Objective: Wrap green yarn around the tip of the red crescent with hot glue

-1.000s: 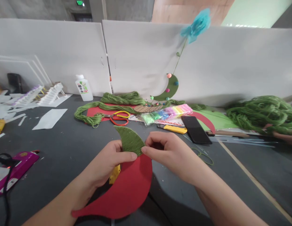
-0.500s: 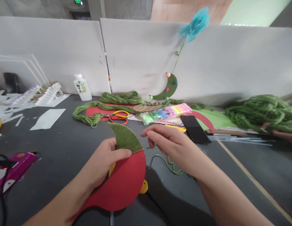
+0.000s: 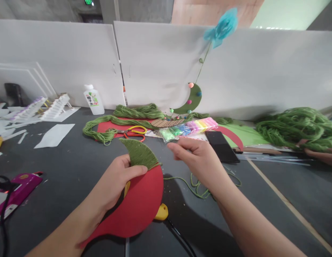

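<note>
My left hand (image 3: pixel 123 176) grips a curved red cutout (image 3: pixel 143 200), thumb on its front face. Green yarn (image 3: pixel 141 153) is wound closely round the cutout's pointed upper end. A short bit of yarn sticks out at the right edge of the winding. My right hand (image 3: pixel 195 153) is in the air right of the cutout, fingers curled together; whatever they may hold is hidden. Below it, a loose strand of green yarn (image 3: pixel 199 192) loops over the dark table (image 3: pixel 83 171). A yellow glue-gun-like tool (image 3: pixel 162 212) with a black cord lies partly under the cutout.
Scissors (image 3: pixel 132 132), a green yarn hank (image 3: pixel 100 130), a packet of coloured material (image 3: pixel 189 129) and a phone (image 3: pixel 222 146) lie behind my hands. Another person's hand (image 3: pixel 321 157) is beside a yarn heap (image 3: pixel 300 128) at right. A bottle (image 3: pixel 94 100) stands back left.
My right hand has moved up slightly and its fingers have curled in. The strand that ran from the winding toward it no longer shows there. The cutout has shifted slightly left.
</note>
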`<state>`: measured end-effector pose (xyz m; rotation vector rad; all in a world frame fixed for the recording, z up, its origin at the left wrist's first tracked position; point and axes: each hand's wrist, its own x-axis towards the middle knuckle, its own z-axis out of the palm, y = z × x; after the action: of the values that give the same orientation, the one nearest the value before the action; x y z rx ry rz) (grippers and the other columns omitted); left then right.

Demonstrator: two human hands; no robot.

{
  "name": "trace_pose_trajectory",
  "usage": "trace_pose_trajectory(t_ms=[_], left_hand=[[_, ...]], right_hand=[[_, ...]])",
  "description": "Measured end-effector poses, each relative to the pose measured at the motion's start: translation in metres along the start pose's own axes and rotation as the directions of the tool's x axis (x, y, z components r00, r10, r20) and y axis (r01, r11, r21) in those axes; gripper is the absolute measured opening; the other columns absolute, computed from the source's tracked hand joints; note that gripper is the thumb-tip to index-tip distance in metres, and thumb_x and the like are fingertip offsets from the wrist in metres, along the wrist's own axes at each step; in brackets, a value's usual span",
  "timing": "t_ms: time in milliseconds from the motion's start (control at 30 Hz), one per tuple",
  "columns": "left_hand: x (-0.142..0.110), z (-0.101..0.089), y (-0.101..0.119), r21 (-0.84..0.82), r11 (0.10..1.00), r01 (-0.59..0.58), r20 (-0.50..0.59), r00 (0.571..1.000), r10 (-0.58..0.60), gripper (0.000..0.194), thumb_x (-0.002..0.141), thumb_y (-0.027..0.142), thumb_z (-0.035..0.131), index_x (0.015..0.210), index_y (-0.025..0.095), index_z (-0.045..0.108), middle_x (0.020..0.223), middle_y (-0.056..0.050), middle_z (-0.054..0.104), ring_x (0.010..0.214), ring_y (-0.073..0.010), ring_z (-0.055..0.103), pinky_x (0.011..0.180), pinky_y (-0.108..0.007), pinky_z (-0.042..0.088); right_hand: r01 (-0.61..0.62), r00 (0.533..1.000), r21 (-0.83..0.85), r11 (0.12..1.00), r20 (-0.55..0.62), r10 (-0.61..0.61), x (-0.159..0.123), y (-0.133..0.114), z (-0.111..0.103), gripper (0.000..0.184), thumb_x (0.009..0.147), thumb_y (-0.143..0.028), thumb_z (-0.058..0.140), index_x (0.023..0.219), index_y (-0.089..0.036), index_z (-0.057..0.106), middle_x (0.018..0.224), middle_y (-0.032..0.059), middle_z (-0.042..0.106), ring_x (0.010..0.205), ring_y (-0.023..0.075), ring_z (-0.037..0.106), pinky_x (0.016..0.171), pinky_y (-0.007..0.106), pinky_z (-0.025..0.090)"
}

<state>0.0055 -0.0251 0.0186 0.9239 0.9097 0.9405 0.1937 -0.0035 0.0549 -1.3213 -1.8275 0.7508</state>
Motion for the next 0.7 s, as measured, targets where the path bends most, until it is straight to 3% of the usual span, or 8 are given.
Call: trace_pose_trajectory(t_ms=[67, 100, 167, 233, 367, 500, 700], left_hand=[[0.0002, -0.0001, 0.0004, 0.006, 1.0, -0.004, -0.007, 1.0, 0.004, 0.012, 0.072, 0.02, 0.067, 0.085, 0.018, 0.067, 0.076, -0.001, 0.072, 0.071, -0.0172, 0.066, 0.067, -0.026, 0.049], [0.0003, -0.0003, 0.0003, 0.007, 1.0, -0.004, -0.013, 1.0, 0.004, 0.015, 0.072, 0.019, 0.067, 0.087, 0.019, 0.068, 0.075, -0.001, 0.072, 0.07, -0.0165, 0.065, 0.066, -0.025, 0.048], [0.0005, -0.0007, -0.0004, 0.008, 1.0, -0.001, -0.024, 1.0, 0.001, 0.018, 0.072, 0.019, 0.067, 0.09, 0.019, 0.068, 0.072, 0.0, 0.071, 0.067, -0.0151, 0.065, 0.063, -0.024, 0.048], [0.0005, -0.0011, -0.0016, 0.014, 1.0, 0.001, -0.035, 0.999, 0.0, 0.017, 0.072, 0.019, 0.067, 0.089, 0.019, 0.068, 0.07, 0.0, 0.071, 0.064, -0.0146, 0.064, 0.061, -0.023, 0.047], [0.0001, -0.001, -0.0029, 0.037, 0.999, 0.002, -0.047, 0.999, 0.0, 0.015, 0.072, 0.02, 0.066, 0.087, 0.018, 0.068, 0.071, -0.001, 0.07, 0.063, -0.0158, 0.064, 0.062, -0.026, 0.048], [0.0, -0.0003, -0.0026, 0.072, 0.997, 0.006, -0.048, 0.999, -0.002, 0.012, 0.072, 0.02, 0.065, 0.084, 0.018, 0.067, 0.074, -0.001, 0.07, 0.065, -0.0169, 0.064, 0.063, -0.027, 0.048], [0.0, -0.0005, -0.0026, 0.097, 0.995, 0.004, -0.037, 0.999, -0.001, 0.009, 0.072, 0.022, 0.066, 0.079, 0.017, 0.067, 0.075, -0.002, 0.069, 0.068, -0.0163, 0.063, 0.064, -0.026, 0.048]], right_hand=[[0.042, 0.991, 0.145, 0.989, 0.123, -0.06, -0.0018, -0.0009, 0.002, 0.01, 0.083, -0.027, 0.056, 0.088, -0.02, 0.061, 0.089, 0.0009, 0.063, 0.084, 0.0146, 0.056, 0.072, 0.026, 0.041], [0.034, 0.977, 0.199, 0.979, 0.199, -0.075, -0.0028, -0.0013, 0.0033, 0.018, 0.084, -0.027, 0.055, 0.1, -0.021, 0.059, 0.101, 0.002, 0.063, 0.094, 0.0156, 0.056, 0.078, 0.027, 0.042], [-0.025, 0.95, 0.193, 0.981, 0.311, -0.038, -0.0045, -0.0014, 0.0062, 0.024, 0.085, -0.032, 0.054, 0.107, -0.023, 0.057, 0.102, 0.0015, 0.063, 0.093, 0.016, 0.057, 0.076, 0.027, 0.044], [-0.085, 0.935, 0.1, 0.991, 0.351, 0.044, -0.0055, -0.0007, 0.0089, 0.025, 0.082, -0.035, 0.056, 0.105, -0.024, 0.057, 0.087, -0.0016, 0.062, 0.079, 0.0142, 0.056, 0.066, 0.026, 0.043], [-0.146, 0.922, 0.027, 0.989, 0.365, 0.126, -0.0058, 0.001, 0.0108, 0.02, 0.079, -0.031, 0.058, 0.098, -0.024, 0.056, 0.06, -0.0073, 0.045, 0.056, 0.0097, 0.043, 0.049, 0.022, 0.033], [-0.194, 0.919, -0.004, 0.981, 0.35, 0.183, -0.0059, -0.0016, 0.0084, 0.012, 0.077, -0.031, 0.059, 0.083, -0.021, 0.058, 0.055, -0.0077, 0.038, 0.05, 0.008, 0.038, 0.044, 0.021, 0.028], [-0.136, 0.95, -0.047, 0.99, 0.276, 0.144, -0.0054, -0.0054, 0.0046, 0.012, 0.075, -0.027, 0.059, 0.066, -0.019, 0.058, 0.052, -0.0077, 0.037, 0.049, 0.007, 0.032, 0.043, 0.02, 0.024]])
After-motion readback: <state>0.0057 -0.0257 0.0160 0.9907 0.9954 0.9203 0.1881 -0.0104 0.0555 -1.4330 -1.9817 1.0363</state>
